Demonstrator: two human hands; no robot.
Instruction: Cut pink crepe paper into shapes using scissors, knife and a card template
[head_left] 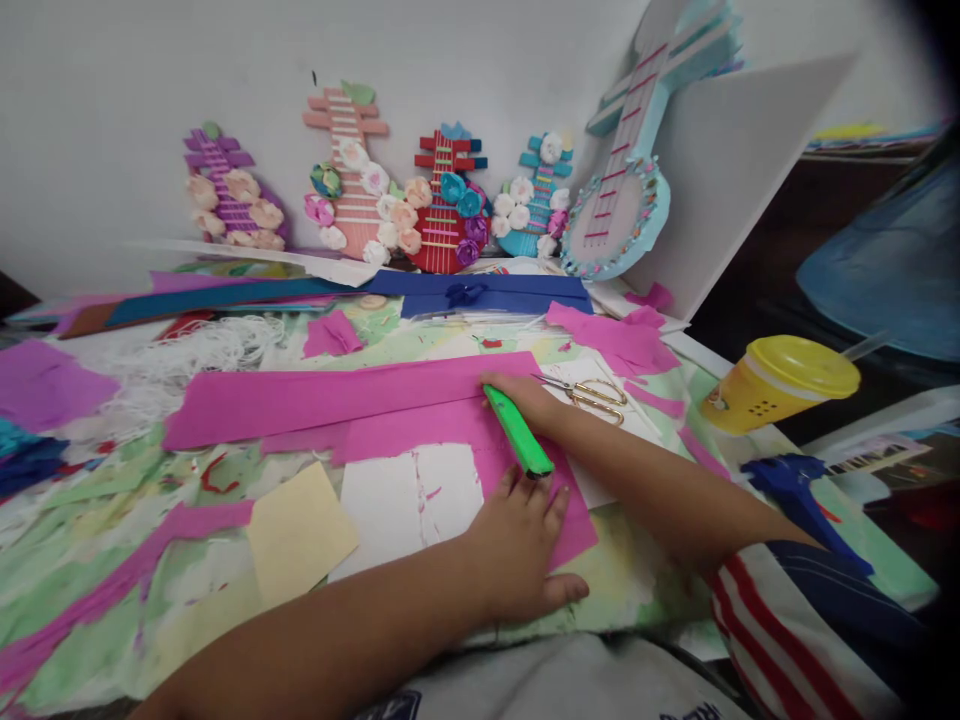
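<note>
My right hand (527, 408) is closed round the far end of a bright green utility knife (517, 430), whose black near end points toward my left hand. The knife lies slantwise over pink crepe paper (412, 428). My left hand (517, 540) rests flat with fingers spread, on the pink paper and the edge of a white sheet (409, 500) with ragged pink cut marks. Its fingertips are close to the knife's near end. A long folded pink strip (337, 395) stretches left from my right hand. Gold-handled scissors (585, 390) lie just right of that hand.
Several flower-decorated paper guitars (442, 200) lean on the wall. A yellow lidded cup (780, 380) and a blue glue gun (795, 490) are at right. White string (195, 360), a cream square (300, 535) and pink scraps (615, 335) cover the table.
</note>
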